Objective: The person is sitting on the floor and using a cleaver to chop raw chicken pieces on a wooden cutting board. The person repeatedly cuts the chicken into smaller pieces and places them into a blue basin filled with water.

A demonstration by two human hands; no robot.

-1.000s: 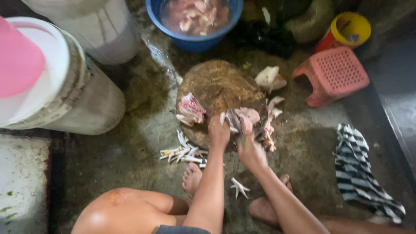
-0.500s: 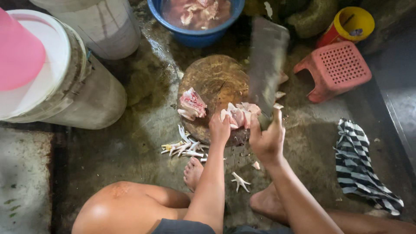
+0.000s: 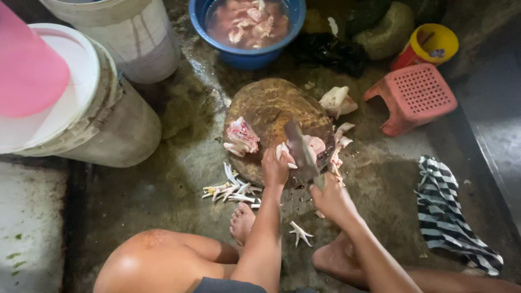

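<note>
Wooden chopping block (image 3: 271,114), round and dark, sits on the wet floor (image 3: 179,179) and carries the work. Half a second ago the cleaver (image 3: 301,149) was raised high above the block; it has now come down, blade resting on the pale chicken piece (image 3: 312,145) at the block's near edge. This indicates a cut just delivered or in delivery. Right hand (image 3: 331,198): fingers closed around the cleaver handle. Left hand (image 3: 275,168): fingers closed on the chicken piece, pinning it just beside the blade. A second cut portion (image 3: 241,135) lies apart on the block's left side. Trimmed chicken feet (image 3: 230,189) lie on the floor below the block. A blue basin (image 3: 247,54) of meat in water stands beyond the block; a pink stool (image 3: 415,97) stands to the right.
</note>
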